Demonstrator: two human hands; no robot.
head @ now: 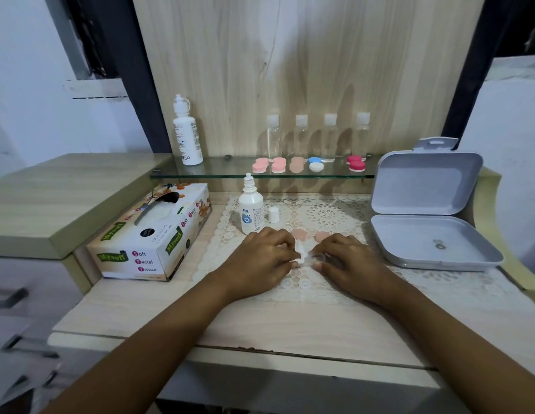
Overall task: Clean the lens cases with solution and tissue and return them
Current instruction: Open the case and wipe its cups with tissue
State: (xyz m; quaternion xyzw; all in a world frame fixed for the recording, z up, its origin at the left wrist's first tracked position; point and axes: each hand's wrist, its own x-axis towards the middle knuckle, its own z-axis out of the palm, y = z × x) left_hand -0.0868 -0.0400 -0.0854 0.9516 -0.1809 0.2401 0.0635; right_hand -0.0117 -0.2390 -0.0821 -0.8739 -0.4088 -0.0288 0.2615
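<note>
We saw both hands resting on a lace mat (326,215) on the counter (260,324), fingertips nearly meeting. The left hand (260,255) pinched a crumpled white tissue (301,254) between curled fingers and thumb. The right hand (347,258) gripped a small clear lens case (318,259), which the tissue touched. Just beyond the knuckles lay two peach caps (298,234), side by side on the mat.

Beyond the left hand stood an uncapped solution bottle (250,210), with its white cap (273,215) upright just beside it. Outward from the left hand sat a tissue box (153,234). Outward from the right hand lay an open grey box (409,237), lid raised.

Farther beyond both hands, a glass shelf (230,171) carried pink, peach, blue-and-white and red lens cases (278,167), a tall white bottle (187,132) and four clear bottles (330,138).
</note>
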